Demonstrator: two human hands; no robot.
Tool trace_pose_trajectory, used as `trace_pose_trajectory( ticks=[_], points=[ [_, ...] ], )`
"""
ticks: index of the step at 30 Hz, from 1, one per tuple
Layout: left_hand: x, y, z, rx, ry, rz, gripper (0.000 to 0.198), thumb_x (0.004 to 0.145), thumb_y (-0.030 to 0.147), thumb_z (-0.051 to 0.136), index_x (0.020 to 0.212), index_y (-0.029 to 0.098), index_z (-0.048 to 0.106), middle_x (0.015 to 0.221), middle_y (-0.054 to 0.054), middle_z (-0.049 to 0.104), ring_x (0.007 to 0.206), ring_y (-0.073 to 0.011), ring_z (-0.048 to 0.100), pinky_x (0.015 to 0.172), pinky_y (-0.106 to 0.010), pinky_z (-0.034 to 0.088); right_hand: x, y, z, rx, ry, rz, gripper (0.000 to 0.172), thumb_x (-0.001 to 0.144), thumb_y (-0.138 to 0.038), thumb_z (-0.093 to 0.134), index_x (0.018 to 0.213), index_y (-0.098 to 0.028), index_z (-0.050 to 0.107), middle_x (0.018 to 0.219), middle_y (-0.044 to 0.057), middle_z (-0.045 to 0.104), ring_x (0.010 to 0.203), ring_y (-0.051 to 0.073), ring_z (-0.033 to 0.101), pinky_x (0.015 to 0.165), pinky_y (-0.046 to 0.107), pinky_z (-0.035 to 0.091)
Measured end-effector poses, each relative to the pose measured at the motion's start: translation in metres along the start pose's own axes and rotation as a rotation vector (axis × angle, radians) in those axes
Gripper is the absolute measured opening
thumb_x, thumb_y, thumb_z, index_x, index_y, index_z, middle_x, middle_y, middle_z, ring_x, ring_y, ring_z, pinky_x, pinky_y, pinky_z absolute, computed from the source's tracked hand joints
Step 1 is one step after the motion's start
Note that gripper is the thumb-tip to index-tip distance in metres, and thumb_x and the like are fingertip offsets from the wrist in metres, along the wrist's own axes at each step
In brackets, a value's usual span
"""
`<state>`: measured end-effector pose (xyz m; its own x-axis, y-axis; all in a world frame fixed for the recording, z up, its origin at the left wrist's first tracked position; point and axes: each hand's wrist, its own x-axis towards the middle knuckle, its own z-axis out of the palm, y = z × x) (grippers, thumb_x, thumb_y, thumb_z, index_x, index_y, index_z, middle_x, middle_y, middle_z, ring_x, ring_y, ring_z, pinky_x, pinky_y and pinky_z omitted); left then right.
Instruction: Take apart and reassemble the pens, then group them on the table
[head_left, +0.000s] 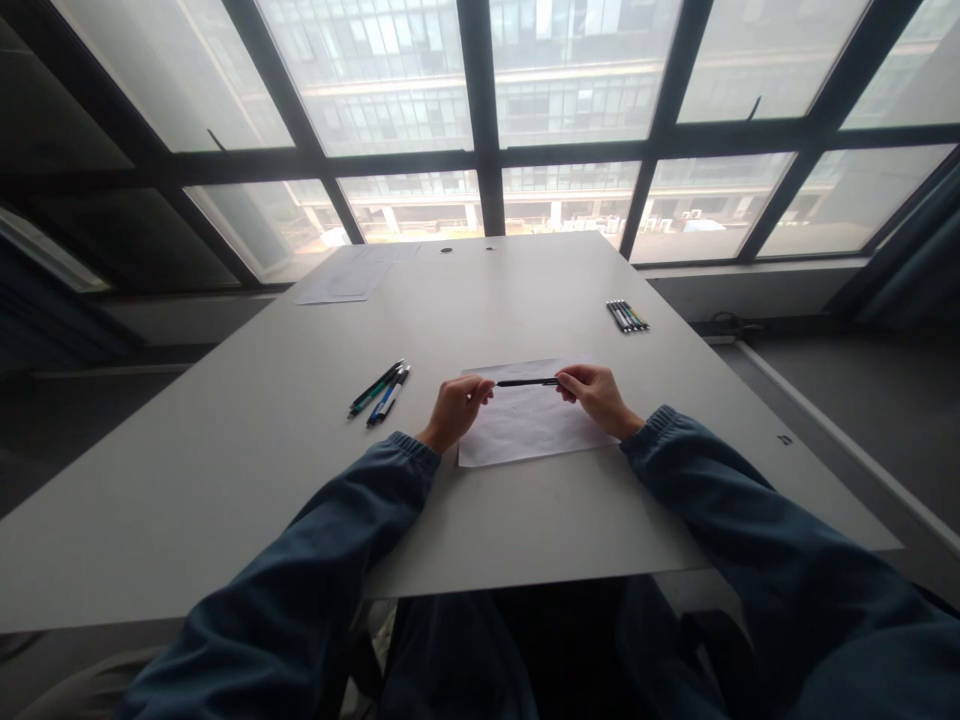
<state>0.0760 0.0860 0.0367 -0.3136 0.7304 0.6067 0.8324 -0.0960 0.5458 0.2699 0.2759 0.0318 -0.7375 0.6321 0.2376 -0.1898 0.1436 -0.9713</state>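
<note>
A black pen (526,382) is held level above a white sheet of paper (525,430). My left hand (456,408) pinches its left end, which looks like the tip. At the other end, by the clip, the fingers of my right hand (592,396) are closed on it. Left of my left hand lie several loose pens, among them a green and black pen (377,388) and a blue and white pen (388,397). Farther off to the right, several pens (628,316) lie side by side in a row.
Both forearms reach over the front edge of the white table (247,480). More papers (345,276) lie at its far left corner. Large windows (570,70) stand behind the table. A small dark mark (784,439) shows near the right edge.
</note>
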Motion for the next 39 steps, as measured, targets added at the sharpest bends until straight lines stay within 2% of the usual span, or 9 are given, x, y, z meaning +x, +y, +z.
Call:
trace_pose_trajectory(
  ticks=[5,9,16,23,29,33,36,39],
  points=[
    [0.001,0.007,0.000,-0.076,0.070,-0.019,0.025,0.095,0.040,0.063,0.093,0.020,0.078,0.091,-0.006,0.077,0.078,-0.0175,0.069,0.070,-0.030,0.054,0.000,0.002,0.000,0.007,0.004,-0.004,0.039,0.074,-0.052,0.079,0.081,-0.015,0.073,0.065,0.004,0.068,0.054,0.012,0.055,0.050,0.026,0.044],
    [0.002,0.011,0.002,-0.124,0.100,0.014,0.023,0.095,0.036,0.064,0.105,0.021,0.077,0.096,-0.007,0.076,0.082,-0.0170,0.069,0.073,-0.031,0.057,0.001,0.003,-0.001,-0.006,0.010,-0.005,0.040,0.075,-0.054,0.078,0.080,-0.015,0.073,0.065,0.004,0.068,0.054,0.012,0.055,0.050,0.026,0.044],
    [0.001,0.008,0.002,-0.098,0.095,0.019,0.019,0.093,0.034,0.065,0.102,0.022,0.078,0.093,-0.007,0.074,0.080,-0.0163,0.068,0.064,-0.028,0.055,0.002,0.003,0.000,-0.005,0.029,0.001,0.042,0.072,-0.055,0.080,0.080,-0.015,0.073,0.064,0.004,0.068,0.054,0.013,0.055,0.049,0.026,0.044],
    [0.004,0.006,0.000,-0.045,0.176,0.004,0.017,0.094,0.032,0.065,0.092,0.021,0.076,0.088,-0.005,0.073,0.076,-0.0153,0.065,0.068,-0.029,0.054,0.003,0.005,-0.001,0.010,0.056,-0.004,0.036,0.076,-0.050,0.078,0.081,-0.015,0.072,0.065,0.004,0.068,0.054,0.013,0.056,0.050,0.026,0.043],
    [0.005,-0.001,-0.003,0.029,0.257,-0.068,0.020,0.096,0.033,0.060,0.093,0.020,0.074,0.089,-0.005,0.071,0.081,-0.0164,0.065,0.069,-0.027,0.053,0.007,0.008,-0.005,0.047,0.192,-0.030,0.030,0.078,-0.046,0.074,0.082,-0.016,0.069,0.062,0.002,0.064,0.053,0.012,0.054,0.047,0.025,0.040],
    [0.005,-0.005,-0.005,0.048,0.307,-0.120,0.018,0.096,0.031,0.058,0.092,0.019,0.071,0.089,-0.005,0.069,0.083,-0.0166,0.064,0.066,-0.025,0.051,0.010,0.007,-0.009,0.080,0.355,-0.064,0.026,0.081,-0.042,0.071,0.083,-0.017,0.066,0.063,0.001,0.060,0.053,0.011,0.051,0.046,0.024,0.038],
    [0.006,-0.006,-0.005,0.042,0.353,-0.169,0.017,0.095,0.029,0.058,0.092,0.018,0.070,0.091,-0.005,0.069,0.083,-0.0165,0.064,0.066,-0.024,0.050,0.013,0.008,-0.013,0.051,0.486,-0.108,0.027,0.084,-0.042,0.067,0.090,-0.016,0.065,0.069,0.002,0.062,0.058,0.012,0.055,0.049,0.024,0.041],
    [0.005,-0.005,-0.004,0.025,0.334,-0.209,0.016,0.095,0.029,0.059,0.092,0.017,0.070,0.091,-0.005,0.069,0.084,-0.0163,0.063,0.066,-0.024,0.050,0.017,0.014,-0.017,-0.042,0.509,-0.066,0.032,0.081,-0.043,0.068,0.096,-0.015,0.066,0.078,0.004,0.067,0.066,0.015,0.062,0.055,0.025,0.046]
  ],
)
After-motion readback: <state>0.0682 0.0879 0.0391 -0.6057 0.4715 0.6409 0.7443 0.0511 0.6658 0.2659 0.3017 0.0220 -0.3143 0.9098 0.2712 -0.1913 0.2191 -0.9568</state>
